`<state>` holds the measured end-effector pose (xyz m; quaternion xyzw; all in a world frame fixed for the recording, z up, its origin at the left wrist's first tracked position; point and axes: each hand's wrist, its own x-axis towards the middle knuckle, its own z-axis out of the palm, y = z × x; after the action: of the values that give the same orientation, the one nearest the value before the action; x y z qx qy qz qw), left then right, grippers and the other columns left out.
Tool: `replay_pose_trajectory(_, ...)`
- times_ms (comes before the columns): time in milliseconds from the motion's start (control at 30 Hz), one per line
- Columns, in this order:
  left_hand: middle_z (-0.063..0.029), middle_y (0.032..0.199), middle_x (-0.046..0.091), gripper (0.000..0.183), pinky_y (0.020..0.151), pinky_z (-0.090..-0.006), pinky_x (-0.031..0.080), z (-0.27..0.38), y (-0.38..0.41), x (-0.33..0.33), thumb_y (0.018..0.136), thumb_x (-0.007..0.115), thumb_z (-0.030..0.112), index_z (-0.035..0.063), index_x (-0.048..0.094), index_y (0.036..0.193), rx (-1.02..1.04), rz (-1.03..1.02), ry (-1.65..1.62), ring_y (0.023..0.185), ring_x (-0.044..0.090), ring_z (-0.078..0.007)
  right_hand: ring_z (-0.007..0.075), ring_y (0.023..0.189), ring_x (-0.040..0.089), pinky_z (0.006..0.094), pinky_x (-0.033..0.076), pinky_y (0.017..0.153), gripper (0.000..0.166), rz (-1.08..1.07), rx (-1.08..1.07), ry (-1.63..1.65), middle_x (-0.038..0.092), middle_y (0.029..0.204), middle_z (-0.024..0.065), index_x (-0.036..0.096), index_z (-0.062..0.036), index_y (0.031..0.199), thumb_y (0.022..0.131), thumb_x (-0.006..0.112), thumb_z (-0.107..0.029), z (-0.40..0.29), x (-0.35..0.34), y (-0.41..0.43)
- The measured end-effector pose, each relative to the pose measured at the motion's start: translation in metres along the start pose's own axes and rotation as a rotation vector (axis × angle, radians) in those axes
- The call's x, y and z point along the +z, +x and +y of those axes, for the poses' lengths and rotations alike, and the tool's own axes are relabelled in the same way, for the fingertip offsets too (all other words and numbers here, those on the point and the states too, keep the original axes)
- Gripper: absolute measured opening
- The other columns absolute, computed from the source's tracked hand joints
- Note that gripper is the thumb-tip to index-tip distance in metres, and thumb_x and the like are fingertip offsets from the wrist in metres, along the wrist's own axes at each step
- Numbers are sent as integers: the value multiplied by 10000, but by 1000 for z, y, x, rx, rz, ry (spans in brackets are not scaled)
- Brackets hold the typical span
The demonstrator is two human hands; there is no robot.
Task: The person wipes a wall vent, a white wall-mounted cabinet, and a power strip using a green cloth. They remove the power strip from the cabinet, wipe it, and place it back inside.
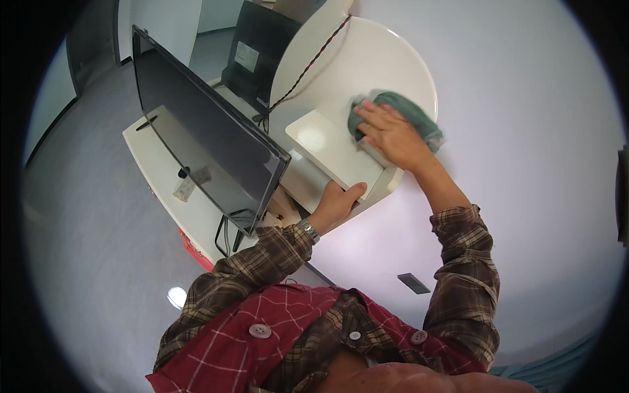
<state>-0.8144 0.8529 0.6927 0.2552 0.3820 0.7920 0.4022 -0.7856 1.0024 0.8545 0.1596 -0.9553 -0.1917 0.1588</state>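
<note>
My right hand (393, 137) presses a green cloth (415, 112), bunched under and around the fingers, against a glossy white rounded panel (393, 59). Hand and cloth are slightly blurred. Below the cloth, a small white shelf (329, 140) with a rounded corner juts out from the unit. My left hand (339, 204) grips this shelf's near end, with the thumb on top and the other fingers mostly hidden. A metal-band watch (308, 231) sits on the left wrist.
Left of the shelf, a flat-screen television (206, 127) stands on a white cabinet (147, 142). A twisted red-and-black cord (314, 61) hangs across the panel. Behind the television is a black panel (258, 54) bearing a paper label. A wall switch plate (414, 283) is on the wall at right.
</note>
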Motion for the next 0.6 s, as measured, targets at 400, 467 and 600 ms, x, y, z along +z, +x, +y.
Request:
replay_pose_trajectory(400,-55,981,654,269,674,-276,509,-5,4,-11,923,637,193,-16,604,1091,32,5,81,796,615,-111,366,1385,351,551,265,1138,426,477,-129,-174,487,1405,143,595,-79,1241,819,655,-81,86,1,113)
replay_pose_trajectory(467,-43,924,654,248,652,-267,494,-1,0,-11,923,640,203,-15,625,1040,37,8,86,759,604,-100,370,1371,361,540,266,1129,400,533,-57,-260,491,1395,145,597,-79,1237,839,636,-86,75,-11,139)
replay_pose_trajectory(600,-15,802,638,230,608,-248,456,5,-4,3,923,647,226,-3,658,924,-3,-11,69,678,568,-80,352,1384,353,520,247,1152,408,490,-183,-190,439,1449,159,553,-63,1295,893,592,-125,91,61,139)
